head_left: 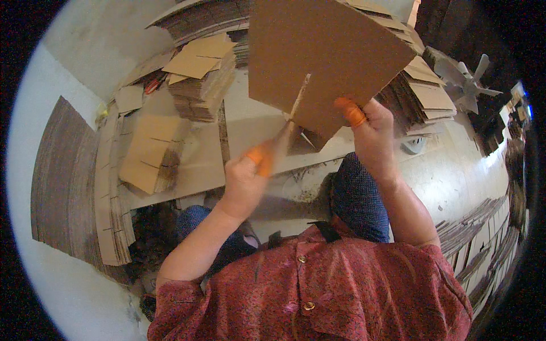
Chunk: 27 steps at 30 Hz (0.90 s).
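Note:
A large brown cardboard sheet is tilted up in front of me, its upper edge cut off by the view. My right hand grips its lower right edge, an orange cover on the thumb. A pale slit runs up from the sheet's lower edge. At the foot of that slit, my left hand, also with an orange thumb cover, pinches a thin cardboard piece seen nearly edge-on. Motion blurs this piece, and whether it sits inside the slit I cannot tell.
Slotted cardboard stacks stand on the pale table: one at left, one behind it, one at right. Red-handled tool lies far left. A fan stands far right. More cardboard leans along the left wall.

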{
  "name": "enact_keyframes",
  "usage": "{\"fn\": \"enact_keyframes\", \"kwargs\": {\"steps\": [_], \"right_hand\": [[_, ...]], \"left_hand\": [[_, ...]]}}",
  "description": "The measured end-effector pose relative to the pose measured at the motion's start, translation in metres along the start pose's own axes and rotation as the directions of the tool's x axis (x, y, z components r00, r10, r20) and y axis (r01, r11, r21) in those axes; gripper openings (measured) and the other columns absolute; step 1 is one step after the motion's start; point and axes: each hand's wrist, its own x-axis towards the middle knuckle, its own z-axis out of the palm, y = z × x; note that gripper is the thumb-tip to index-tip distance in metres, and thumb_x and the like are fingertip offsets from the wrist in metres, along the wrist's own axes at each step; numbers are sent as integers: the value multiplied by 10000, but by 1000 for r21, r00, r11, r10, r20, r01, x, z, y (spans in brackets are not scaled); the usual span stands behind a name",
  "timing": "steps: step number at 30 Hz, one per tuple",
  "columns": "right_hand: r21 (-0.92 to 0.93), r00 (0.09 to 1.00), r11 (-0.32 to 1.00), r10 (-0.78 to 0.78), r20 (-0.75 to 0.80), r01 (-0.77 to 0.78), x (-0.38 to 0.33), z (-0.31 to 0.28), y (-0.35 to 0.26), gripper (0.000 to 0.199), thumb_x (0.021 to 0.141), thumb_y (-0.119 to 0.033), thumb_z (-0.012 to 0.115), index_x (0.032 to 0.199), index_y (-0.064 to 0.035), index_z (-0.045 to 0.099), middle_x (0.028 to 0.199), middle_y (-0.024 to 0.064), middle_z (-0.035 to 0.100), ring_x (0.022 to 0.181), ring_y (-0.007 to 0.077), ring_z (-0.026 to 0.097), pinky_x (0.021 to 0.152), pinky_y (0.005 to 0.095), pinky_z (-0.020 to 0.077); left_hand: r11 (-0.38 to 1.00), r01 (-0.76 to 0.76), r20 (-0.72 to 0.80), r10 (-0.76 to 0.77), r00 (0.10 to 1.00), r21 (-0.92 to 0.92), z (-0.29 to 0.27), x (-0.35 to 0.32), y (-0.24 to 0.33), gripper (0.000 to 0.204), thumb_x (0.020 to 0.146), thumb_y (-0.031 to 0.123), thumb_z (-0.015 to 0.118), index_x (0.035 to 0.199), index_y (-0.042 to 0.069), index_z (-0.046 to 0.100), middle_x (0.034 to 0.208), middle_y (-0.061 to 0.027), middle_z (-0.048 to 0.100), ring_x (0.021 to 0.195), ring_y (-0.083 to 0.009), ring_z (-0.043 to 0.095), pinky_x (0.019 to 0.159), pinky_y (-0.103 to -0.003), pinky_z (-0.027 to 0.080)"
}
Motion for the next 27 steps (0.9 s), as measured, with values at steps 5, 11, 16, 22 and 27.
{"fn": "enact_keyframes", "kwargs": {"steps": [5, 11, 16, 22, 27], "right_hand": [[59, 997, 996, 74, -27, -73, -8, -6, -5, 137, 844, -43, 560, 959, -3, 624, 881, 6, 638, 809, 78, 533, 725, 236, 444], [31, 994, 999, 20, -112, -17, -13, -8, 6, 159, 853, -142, 585, 927, -6, 618, 787, 2, 593, 674, 63, 502, 581, 212, 411], [-137, 999, 990, -23, -31, 18, -16, -7, 1, 129, 836, -40, 563, 940, -9, 632, 838, 30, 646, 762, 74, 537, 668, 241, 447], [-168, 998, 985, -21, 54, 29, -23, -10, 9, 121, 834, -47, 558, 926, -5, 624, 762, 80, 646, 669, 96, 539, 607, 267, 451], [-324, 991, 946, 34, 127, 9, -48, 0, 59, 82, 820, -48, 558, 863, -2, 611, 756, 197, 602, 627, 131, 555, 552, 308, 439]], "left_hand": [[987, 110, 6, -110, 994, -122, 0, 0, 6, 190, 829, 49, 578, 1007, -7, 612, 799, -45, 626, 698, -72, 516, 605, -235, 432], [990, 92, -9, -94, 996, -105, -1, 0, 13, 187, 825, 52, 582, 1001, 1, 621, 783, -59, 631, 678, -84, 531, 603, -241, 439], [998, -12, -43, 9, 999, -57, 2, -4, 7, 175, 822, 56, 582, 983, 5, 627, 783, -95, 635, 681, -130, 573, 620, -266, 454], [997, 1, -24, -3, 1000, -83, 2, -2, 15, 146, 814, 54, 588, 942, -8, 625, 764, -101, 630, 692, -160, 586, 629, -275, 458], [1000, 6, -13, -6, 1000, 0, 4, -2, 14, 129, 802, 57, 608, 908, -14, 622, 726, -110, 617, 640, -145, 566, 569, -275, 439]]}}
